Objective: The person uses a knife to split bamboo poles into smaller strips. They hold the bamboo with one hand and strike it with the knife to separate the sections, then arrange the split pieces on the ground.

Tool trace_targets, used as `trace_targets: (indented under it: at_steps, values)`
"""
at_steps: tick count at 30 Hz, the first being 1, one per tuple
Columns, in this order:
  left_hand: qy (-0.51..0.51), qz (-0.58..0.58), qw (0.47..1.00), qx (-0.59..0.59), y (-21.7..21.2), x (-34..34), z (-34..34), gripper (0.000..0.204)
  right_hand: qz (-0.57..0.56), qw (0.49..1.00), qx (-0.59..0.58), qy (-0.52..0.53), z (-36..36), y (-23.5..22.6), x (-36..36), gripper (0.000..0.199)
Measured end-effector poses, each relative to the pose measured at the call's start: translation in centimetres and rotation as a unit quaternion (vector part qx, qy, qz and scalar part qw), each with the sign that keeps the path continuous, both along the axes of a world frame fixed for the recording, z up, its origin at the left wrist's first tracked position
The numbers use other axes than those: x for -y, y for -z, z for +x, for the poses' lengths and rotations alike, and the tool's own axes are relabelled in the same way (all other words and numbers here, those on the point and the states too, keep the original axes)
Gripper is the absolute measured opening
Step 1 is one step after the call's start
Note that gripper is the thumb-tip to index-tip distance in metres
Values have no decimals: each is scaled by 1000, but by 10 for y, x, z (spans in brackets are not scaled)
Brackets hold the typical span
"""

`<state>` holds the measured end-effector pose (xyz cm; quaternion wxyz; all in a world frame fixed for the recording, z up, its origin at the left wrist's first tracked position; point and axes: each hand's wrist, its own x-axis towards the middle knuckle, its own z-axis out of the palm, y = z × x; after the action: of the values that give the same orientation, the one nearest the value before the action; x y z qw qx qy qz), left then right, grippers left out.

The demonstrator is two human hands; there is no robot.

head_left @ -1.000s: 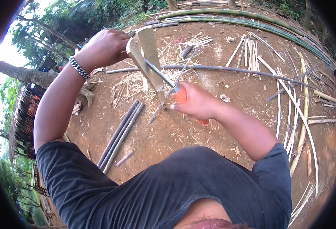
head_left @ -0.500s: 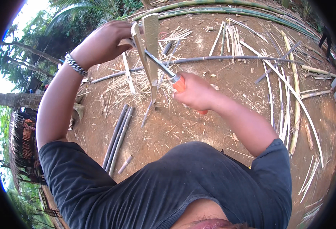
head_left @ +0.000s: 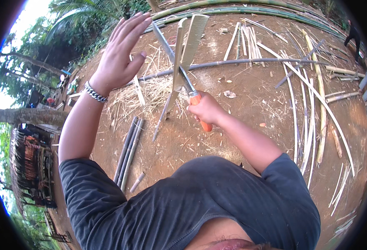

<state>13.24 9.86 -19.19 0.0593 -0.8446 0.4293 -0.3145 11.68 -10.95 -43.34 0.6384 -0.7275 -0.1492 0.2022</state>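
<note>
My right hand [head_left: 207, 109] is wrapped round the orange handle of a machete [head_left: 163, 39]. Its blade slants up and left, wedged in the split between two halves of a bamboo length [head_left: 194, 38]. The halves spread apart at the top and come together lower down, near the ground. My left hand [head_left: 123, 52], with a chain bracelet on the wrist, is raised beside the blade's tip. Its fingers are stretched out, and it holds nothing.
Pale shavings [head_left: 152, 93] lie on the dirt behind the split bamboo. A dark pole [head_left: 242, 61] crosses the ground. Dark poles [head_left: 127, 152] lie nearer on the left, split strips [head_left: 289, 89] at right. Green bamboo [head_left: 242, 10] lines the back. A person [head_left: 353, 37] stands far right.
My left hand has let go of the bamboo's top and opened, palm raised. The blade now sticks out further past the left half. The bamboo's top has tilted right.
</note>
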Motion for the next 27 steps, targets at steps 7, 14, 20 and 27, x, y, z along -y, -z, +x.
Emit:
trace_targets:
  at_steps: [7,14,20,27]
  values:
    - [-189,339,908,-156,-1,54,30,48,-87,995,43,0,-21,1,14,27]
    - [-6,285,953,-102,38,37,65,21,-156,985,59,40,-25,-8,44,39]
    - [58,233,967,-87,68,56,82,18,-197,972,69,112,-32,3,72,36]
    - [86,220,970,-65,80,70,93,18,-228,960,86,137,-27,14,84,40]
